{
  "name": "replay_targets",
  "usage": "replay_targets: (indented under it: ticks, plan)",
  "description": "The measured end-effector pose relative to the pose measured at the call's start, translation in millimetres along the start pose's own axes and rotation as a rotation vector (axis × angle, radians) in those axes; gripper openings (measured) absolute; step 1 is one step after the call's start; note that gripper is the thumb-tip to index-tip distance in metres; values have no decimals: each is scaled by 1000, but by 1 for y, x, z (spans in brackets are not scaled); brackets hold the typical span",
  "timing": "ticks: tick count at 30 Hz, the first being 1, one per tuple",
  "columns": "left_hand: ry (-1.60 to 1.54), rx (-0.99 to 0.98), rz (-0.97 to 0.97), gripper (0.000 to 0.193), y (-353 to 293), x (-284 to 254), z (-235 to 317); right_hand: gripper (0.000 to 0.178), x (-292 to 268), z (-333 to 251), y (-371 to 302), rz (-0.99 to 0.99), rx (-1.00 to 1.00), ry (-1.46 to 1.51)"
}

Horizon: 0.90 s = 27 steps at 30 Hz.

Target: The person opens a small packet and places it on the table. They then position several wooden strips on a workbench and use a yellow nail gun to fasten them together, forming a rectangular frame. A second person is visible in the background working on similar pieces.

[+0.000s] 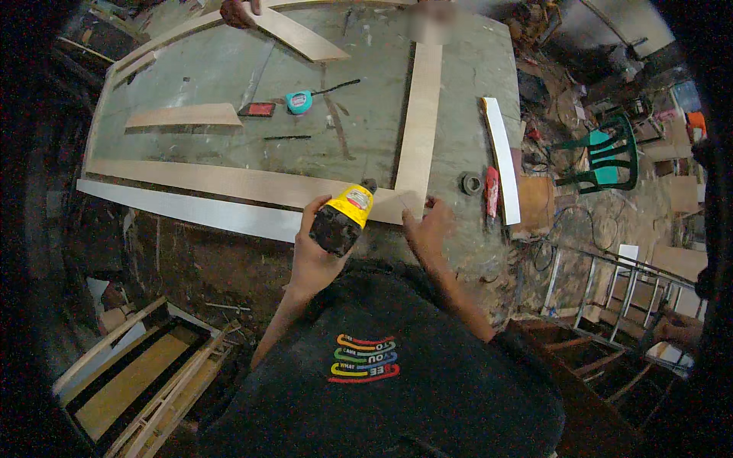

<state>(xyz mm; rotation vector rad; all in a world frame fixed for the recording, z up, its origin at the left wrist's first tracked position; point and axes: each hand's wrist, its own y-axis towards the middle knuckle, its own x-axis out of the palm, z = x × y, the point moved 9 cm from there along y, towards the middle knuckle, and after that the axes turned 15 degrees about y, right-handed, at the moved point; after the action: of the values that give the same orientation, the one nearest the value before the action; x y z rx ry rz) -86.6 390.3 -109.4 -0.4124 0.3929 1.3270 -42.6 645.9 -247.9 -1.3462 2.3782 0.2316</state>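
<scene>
My left hand (314, 248) is wrapped round a yellow and black power drill (351, 206), its dark front end pointing away from me over the near board of a pale wooden frame (229, 182). At the frame's near right corner, my right hand (429, 227) has its thumb and fingers closed about the board ends. A second board (420, 114) runs away from that corner, and the two meet at a right angle. Across the table, another person's hand (240, 13) holds a loose wooden piece (301, 34) with a slanted end.
On the green table (359, 137) lie a turquoise tape measure (298, 101), a red and black block (261, 110), an angled wood offcut (183, 116), a tape roll (471, 183) and a red packet (492, 192). A white strip (502, 160) lies by the right edge. A green chair (603, 156) stands beyond.
</scene>
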Motion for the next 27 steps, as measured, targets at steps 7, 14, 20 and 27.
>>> replay_targets:
  ticks: [7,14,20,27]
  plan:
    - [162,194,2,84,32,-3,35,62,2,-58,-55,-362,170,224]
    - [20,111,106,81,69,-1,38,67,-18,-136,-48,-274,-171,425]
    - [-55,-226,79,68,81,4,-27,60,-29,-120,-34,-204,-79,436]
    - [219,-336,65,59,112,2,-65,54,-34,-83,-28,-165,-31,375]
